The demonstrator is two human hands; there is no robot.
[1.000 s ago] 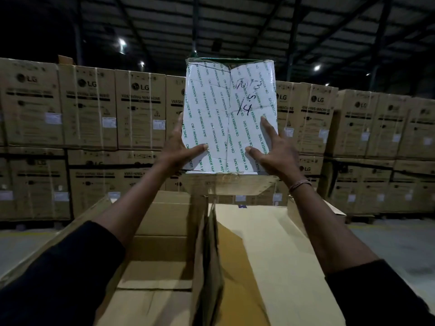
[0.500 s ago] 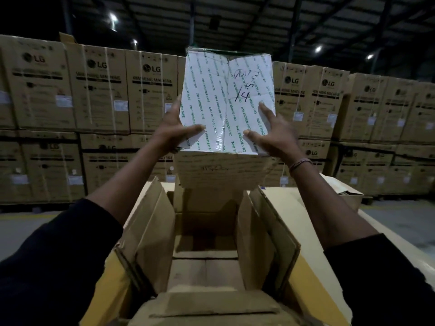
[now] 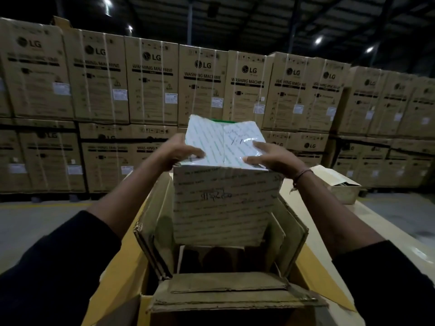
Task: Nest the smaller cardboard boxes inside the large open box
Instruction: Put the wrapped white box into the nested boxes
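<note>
Small box (image 3: pixel 226 203) has dropped from overhead and sits halfway into the open box (image 3: pixel 150 234); my left hand (image 3: pixel 181 151) and right hand (image 3: pixel 273 156) grip its top corners, so it's nearly nested.

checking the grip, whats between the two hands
Head view: the taped box, its white top held between the left hand and right hand.

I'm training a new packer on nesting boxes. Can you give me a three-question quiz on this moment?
1. True or false: both hands hold the taped box.
2. Where is its lower end: A) on the floor, B) between the open box's raised flaps, C) on the stacked cartons?
3. Which wrist wears a thread band?

Key: 1 true: left hand and right hand grip its top edges. 2 B. 3 right.
</note>
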